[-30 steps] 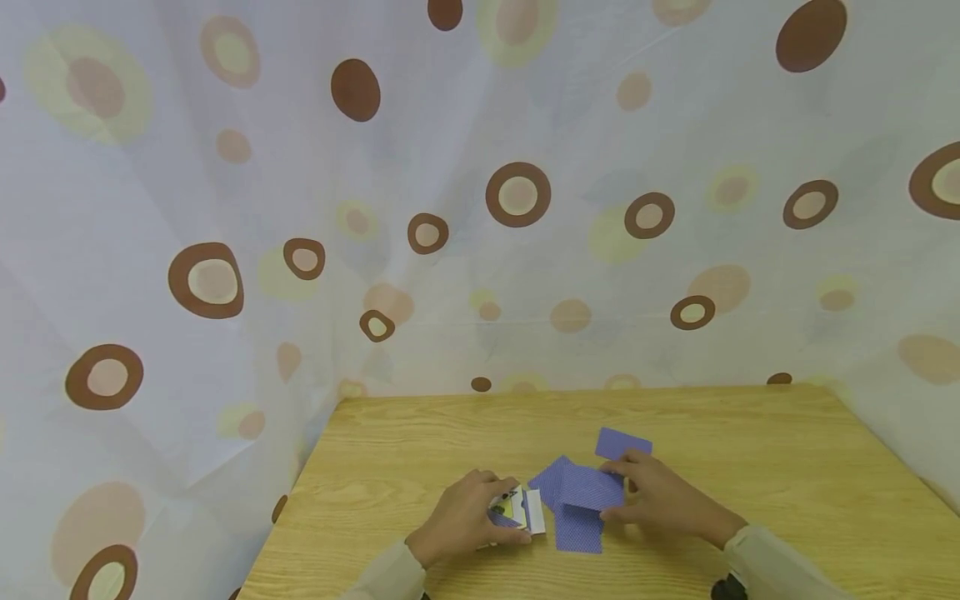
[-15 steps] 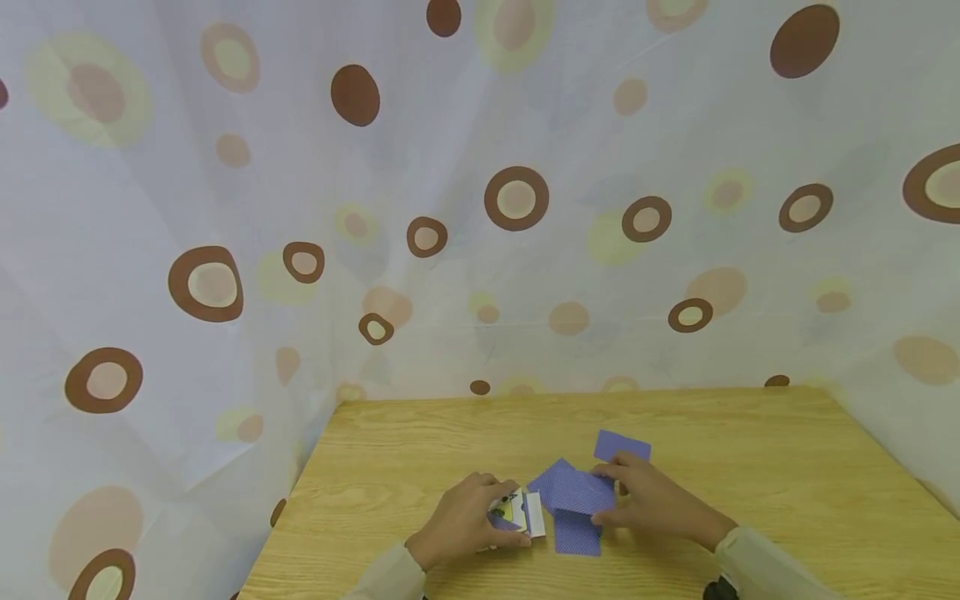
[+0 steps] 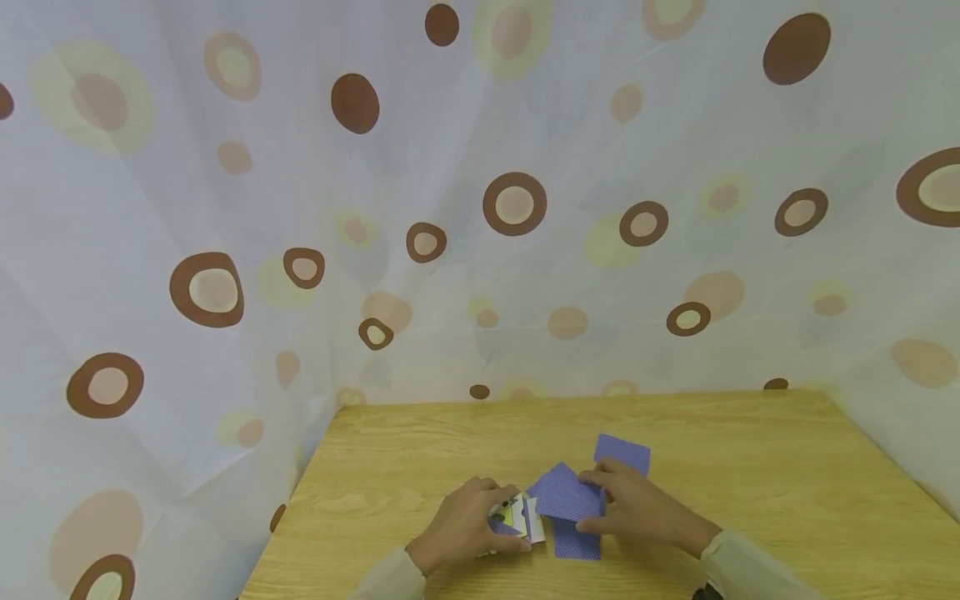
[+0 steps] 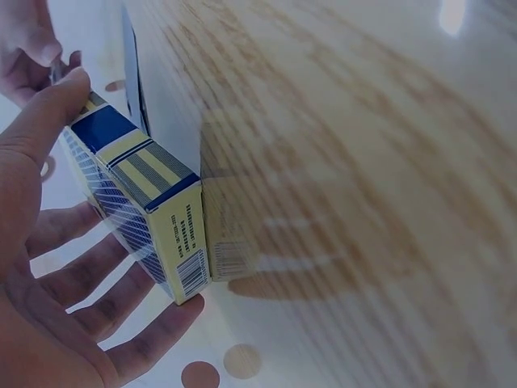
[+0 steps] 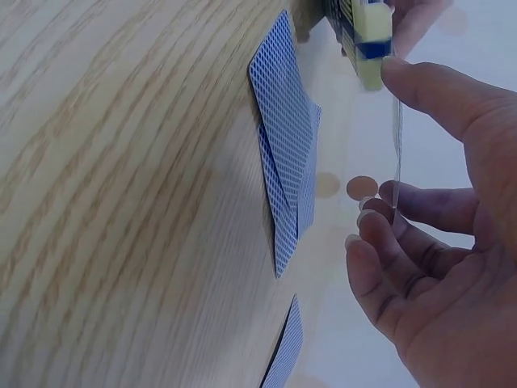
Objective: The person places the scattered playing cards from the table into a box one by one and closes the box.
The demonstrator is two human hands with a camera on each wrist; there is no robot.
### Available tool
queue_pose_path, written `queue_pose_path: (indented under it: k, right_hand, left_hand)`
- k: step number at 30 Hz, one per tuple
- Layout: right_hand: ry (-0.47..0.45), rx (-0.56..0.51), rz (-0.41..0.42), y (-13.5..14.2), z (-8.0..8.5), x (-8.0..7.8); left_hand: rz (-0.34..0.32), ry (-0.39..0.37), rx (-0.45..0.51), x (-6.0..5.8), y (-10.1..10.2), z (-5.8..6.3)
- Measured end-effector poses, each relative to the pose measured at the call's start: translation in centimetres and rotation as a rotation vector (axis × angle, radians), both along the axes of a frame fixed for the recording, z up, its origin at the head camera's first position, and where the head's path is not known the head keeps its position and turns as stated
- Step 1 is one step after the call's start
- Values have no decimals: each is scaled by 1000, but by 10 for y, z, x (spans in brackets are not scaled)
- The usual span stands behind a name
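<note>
My left hand [image 3: 468, 521] grips a small cream and dark-blue playing-card box [image 4: 182, 242] by its sides, thumb on one edge and fingers under the opposite one. The box's end flap [image 3: 535, 521] stands open, facing right. My right hand [image 3: 648, 507] pinches a blue-backed playing card [image 3: 568, 492] between thumb and fingertips. In the right wrist view that card [image 5: 397, 141] shows edge-on, its near corner close to the box [image 5: 363, 32]. Below it, overlapping blue-backed cards [image 5: 283, 105] lie fanned on the table, partly covered by the held card in the head view.
Another blue-backed card [image 3: 626, 452] lies apart, just beyond my right hand. The wooden table [image 3: 420, 433] reaches back to a white curtain [image 3: 450, 358] with brown and yellow circles, which also hangs along the left and right sides.
My right hand has moved left with the pinched card, which now overlaps the box's flap in the head view. The left hand and box have stayed in place.
</note>
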State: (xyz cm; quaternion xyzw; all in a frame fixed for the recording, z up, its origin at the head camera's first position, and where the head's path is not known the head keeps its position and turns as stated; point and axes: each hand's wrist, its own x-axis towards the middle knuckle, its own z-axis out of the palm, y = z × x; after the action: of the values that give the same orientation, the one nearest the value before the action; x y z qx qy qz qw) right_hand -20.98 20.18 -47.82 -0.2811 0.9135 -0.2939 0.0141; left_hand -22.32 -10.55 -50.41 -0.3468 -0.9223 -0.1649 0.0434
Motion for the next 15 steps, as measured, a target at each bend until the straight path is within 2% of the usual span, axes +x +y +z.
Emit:
queue_pose_path:
  k: [8,15]
  right_hand:
    - [-4,-8,-1,-7,-1,-1]
    - [-19,-17,46,-13,-4,0]
  left_hand:
    - [-13,11,10,1,0,0]
    - [-4,12,7,1,0,-1]
